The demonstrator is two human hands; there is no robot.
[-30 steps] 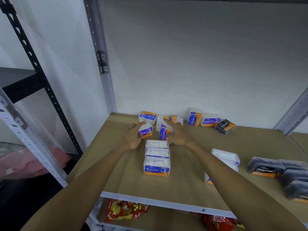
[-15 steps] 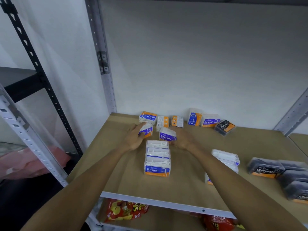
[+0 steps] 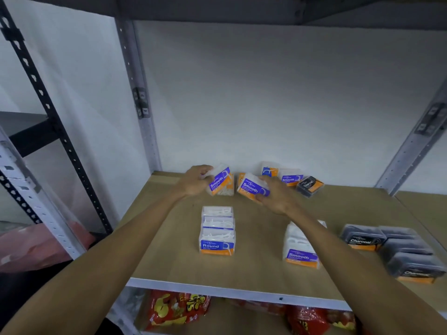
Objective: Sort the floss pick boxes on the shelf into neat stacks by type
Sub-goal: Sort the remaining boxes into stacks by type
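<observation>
My left hand (image 3: 196, 180) grips a tilted Smooth floss pick box (image 3: 220, 181) lifted near the back of the wooden shelf (image 3: 179, 252). Beside it, my right hand (image 3: 275, 195) holds a second Smooth box (image 3: 251, 188), also tilted. A row of Round boxes (image 3: 217, 229) stands in front of my left hand. A Smooth stack (image 3: 300, 247) sits partly under my right forearm. Dark Charcoal boxes (image 3: 396, 250) are grouped at the right. More loose boxes lie by the back wall: an orange-and-blue one (image 3: 269, 169), a Smooth box (image 3: 291, 177) and a Charcoal box (image 3: 310, 186).
Grey metal uprights (image 3: 142, 131) frame the shelf at the back left and right. Red snack bags (image 3: 176, 310) lie on the shelf below. A pink bag (image 3: 36, 247) sits low at the left, beyond a white perforated post.
Both hands have lifted a Smooth box each off the shelf at the back and tilted them. The view has tipped upward slightly.
</observation>
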